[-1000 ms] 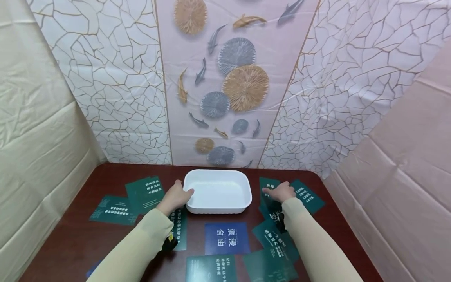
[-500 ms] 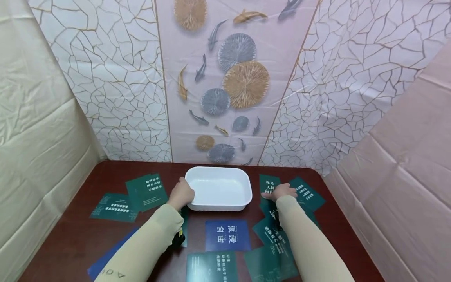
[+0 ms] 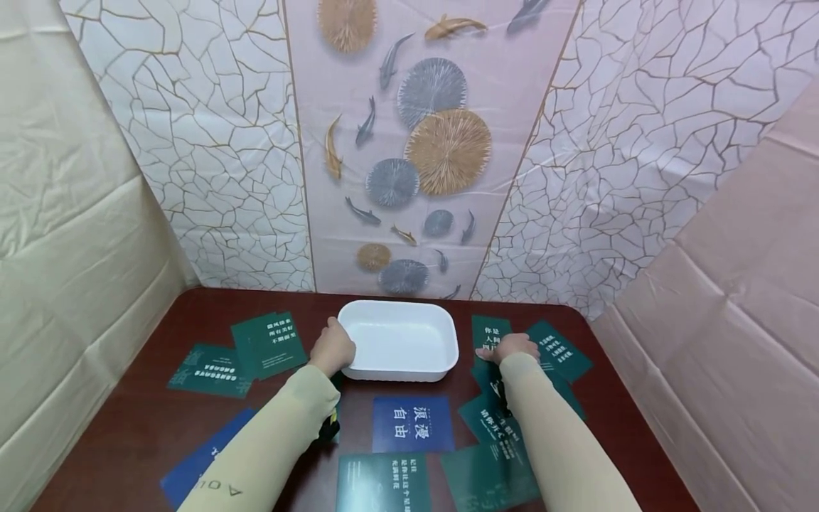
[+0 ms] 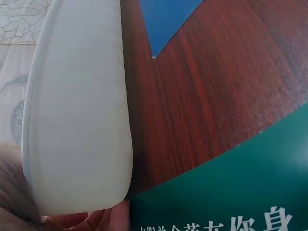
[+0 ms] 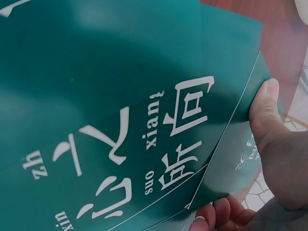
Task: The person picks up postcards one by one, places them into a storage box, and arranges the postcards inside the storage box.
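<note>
In the head view my left hand grips the left end of a white plastic tub. The left wrist view shows fingertips under the tub's corner; a green card lies beside it. My right hand is at the far right, over a green card with white lettering. In the right wrist view the thumb lies on the card and curled fingers meet its opposite edge, pinching it. More green cards overlap close by.
Green cards spread right, more lie left. A blue card and a green one lie in front of the tub. Another blue card shows beside the left sleeve. Fabric walls stand around the brown table.
My left hand has shifted slightly right and closed round the tub's end, and the left arm now uncovers more of the blue card. My right hand stays almost still at its card.
</note>
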Tool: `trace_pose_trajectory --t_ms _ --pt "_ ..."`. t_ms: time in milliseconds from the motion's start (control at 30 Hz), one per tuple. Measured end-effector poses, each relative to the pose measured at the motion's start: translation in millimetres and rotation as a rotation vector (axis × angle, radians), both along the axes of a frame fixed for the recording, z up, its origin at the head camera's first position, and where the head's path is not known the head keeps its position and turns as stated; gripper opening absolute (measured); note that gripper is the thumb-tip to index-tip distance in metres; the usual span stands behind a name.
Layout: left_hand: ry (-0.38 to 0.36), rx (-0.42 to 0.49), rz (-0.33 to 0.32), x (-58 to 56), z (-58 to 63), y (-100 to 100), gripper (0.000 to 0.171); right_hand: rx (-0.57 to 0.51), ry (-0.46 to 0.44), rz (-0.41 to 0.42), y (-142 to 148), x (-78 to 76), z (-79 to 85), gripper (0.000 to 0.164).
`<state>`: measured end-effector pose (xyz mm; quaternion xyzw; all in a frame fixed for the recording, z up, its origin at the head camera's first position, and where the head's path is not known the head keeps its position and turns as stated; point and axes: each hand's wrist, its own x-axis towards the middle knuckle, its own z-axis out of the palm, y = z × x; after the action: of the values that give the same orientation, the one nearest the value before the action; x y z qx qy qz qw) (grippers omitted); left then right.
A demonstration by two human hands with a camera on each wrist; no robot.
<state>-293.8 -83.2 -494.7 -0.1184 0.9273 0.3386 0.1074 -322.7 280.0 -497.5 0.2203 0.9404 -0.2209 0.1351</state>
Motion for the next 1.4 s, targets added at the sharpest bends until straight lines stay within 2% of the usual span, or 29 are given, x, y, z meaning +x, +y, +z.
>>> trace_pose_trajectory --t_ms 133,233,367,567,800,900,1000,1100,1200,1300,1400 --pt "0.039 0.011 -0.007 -5.0 5.0 1.1 0.063 0.036 0.043 -0.024 1.5 -3.1 4.7 0.111" --pt "0.035 0.001 -0.012 -6.6 6.2 2.1 0.062 0.047 0.050 -0.030 2.7 -2.2 4.6 0.110" --pt "0.004 -0.001 -0.015 -3.7 1.9 4.0 0.064 0.059 0.052 0.011 6.3 4.3 -0.8 0.110" --pt "0.007 0.016 -0.011 2.9 -4.1 5.5 0.068 0.048 0.095 0.048 9.7 12.5 -2.7 0.109" --pt "-0.001 0.014 0.011 6.9 -14.5 2.8 0.069 -0.003 0.147 0.144 13.7 12.3 -1.5 0.099" --pt "0.002 0.012 0.012 8.7 -15.9 2.7 0.067 -0.091 0.171 0.204 19.7 11.8 -0.2 0.085" --pt "-0.001 0.005 0.011 9.3 -17.1 3.0 0.065 -0.174 0.191 0.238 26.5 11.0 1.5 0.057" --pt "0.005 0.003 0.013 8.4 -18.4 1.9 0.065 -0.219 0.213 0.230 30.7 8.3 5.8 0.033" --pt "0.011 -0.003 0.007 6.5 -16.8 -0.1 0.065 -0.236 0.256 0.218 30.3 4.3 14.8 0.029" --pt "0.013 -0.007 0.005 4.5 -10.0 -1.1 0.065 -0.259 0.315 0.208 25.4 0.5 29.4 0.028" --pt "0.014 -0.017 -0.001 2.9 -4.4 -0.8 0.065 -0.294 0.379 0.234 18.1 -1.1 45.6 0.032"
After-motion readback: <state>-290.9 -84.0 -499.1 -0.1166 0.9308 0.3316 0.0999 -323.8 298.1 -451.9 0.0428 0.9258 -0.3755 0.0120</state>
